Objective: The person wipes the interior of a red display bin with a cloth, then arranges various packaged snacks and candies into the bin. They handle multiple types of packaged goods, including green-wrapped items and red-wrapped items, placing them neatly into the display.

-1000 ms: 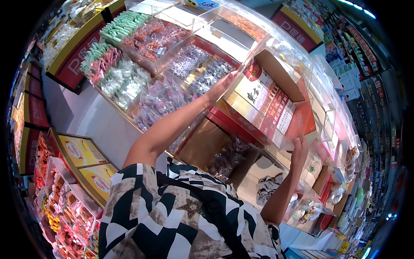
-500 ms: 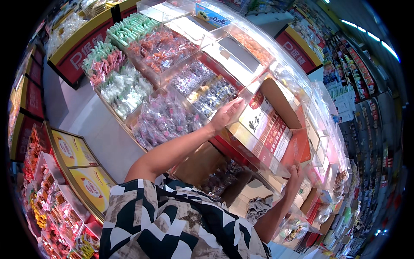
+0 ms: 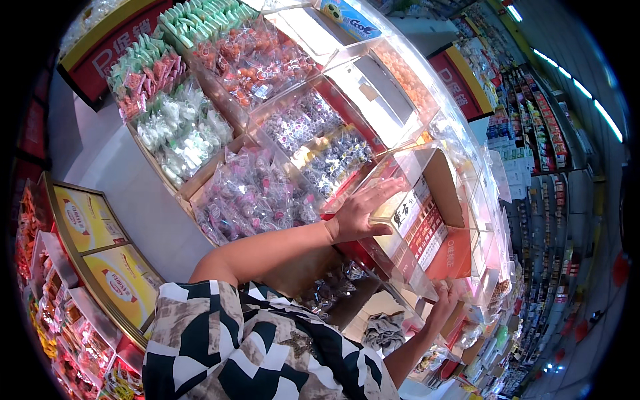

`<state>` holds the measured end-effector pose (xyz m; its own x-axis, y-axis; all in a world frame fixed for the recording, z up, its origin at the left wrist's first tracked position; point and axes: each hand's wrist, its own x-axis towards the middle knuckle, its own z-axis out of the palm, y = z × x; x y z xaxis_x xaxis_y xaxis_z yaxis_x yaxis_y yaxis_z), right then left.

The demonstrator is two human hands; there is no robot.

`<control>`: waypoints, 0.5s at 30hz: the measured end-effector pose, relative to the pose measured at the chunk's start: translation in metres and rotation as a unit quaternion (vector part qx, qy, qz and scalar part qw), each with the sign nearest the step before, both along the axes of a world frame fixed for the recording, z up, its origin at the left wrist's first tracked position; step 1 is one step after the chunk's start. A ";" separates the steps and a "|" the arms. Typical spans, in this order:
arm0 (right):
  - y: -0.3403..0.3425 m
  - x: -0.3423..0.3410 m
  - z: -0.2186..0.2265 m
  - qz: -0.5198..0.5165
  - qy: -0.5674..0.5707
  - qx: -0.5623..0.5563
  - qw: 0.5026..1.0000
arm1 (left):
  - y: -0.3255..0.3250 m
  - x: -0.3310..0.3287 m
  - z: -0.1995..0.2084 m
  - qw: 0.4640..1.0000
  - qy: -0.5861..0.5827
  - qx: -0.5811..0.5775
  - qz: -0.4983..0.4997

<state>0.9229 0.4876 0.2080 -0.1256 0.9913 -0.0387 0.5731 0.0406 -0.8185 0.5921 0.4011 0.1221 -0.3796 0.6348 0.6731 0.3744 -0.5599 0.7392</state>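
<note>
A clear plastic bin (image 3: 415, 280) sits tilted on the display, lined with printed cardboard (image 3: 427, 233) in cream and red. My left hand (image 3: 365, 210) lies along the bin's left side, fingers stretched out and thumb apart. At the near right corner of the bin, my right hand (image 3: 445, 300) has its fingers closed on the plastic edge. Bagged purple sweets (image 3: 257, 197) fill the compartment left of my left hand. Below the bin, an open compartment holds a crumpled grey cloth (image 3: 385, 331) and dark wrapped sweets (image 3: 333, 290).
Compartments of wrapped sweets spread to the far left, with white packets (image 3: 180, 133), orange-red packets (image 3: 257, 63) and green packets (image 3: 207, 20). Beyond the bin stands a white-lined bin (image 3: 373, 93). A yellow-panelled display (image 3: 120, 283) stands at left, stocked shelves (image 3: 540, 133) at right.
My left hand has loosened from the bin's upper left edge, its fingers now extended. My right hand stays at the near corner. The whole view has shifted slightly.
</note>
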 end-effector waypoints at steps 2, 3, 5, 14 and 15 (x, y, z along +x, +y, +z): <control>-0.008 -0.010 0.001 -0.011 -0.016 0.016 1.000 | 0.001 -0.004 -0.003 1.000 0.002 0.002 -0.005; -0.010 -0.012 0.002 -0.016 -0.009 0.016 1.000 | 0.001 -0.004 -0.004 1.000 -0.001 0.003 -0.008; -0.012 -0.015 0.005 -0.022 0.005 0.015 1.000 | 0.000 -0.004 -0.006 1.000 -0.021 -0.005 -0.012; -0.007 -0.014 0.001 -0.028 0.022 0.045 0.998 | -0.005 -0.011 -0.020 0.998 -0.024 -0.045 -0.027; -0.001 -0.003 -0.012 -0.014 0.017 0.059 0.998 | -0.005 -0.013 -0.022 0.998 -0.012 -0.051 -0.038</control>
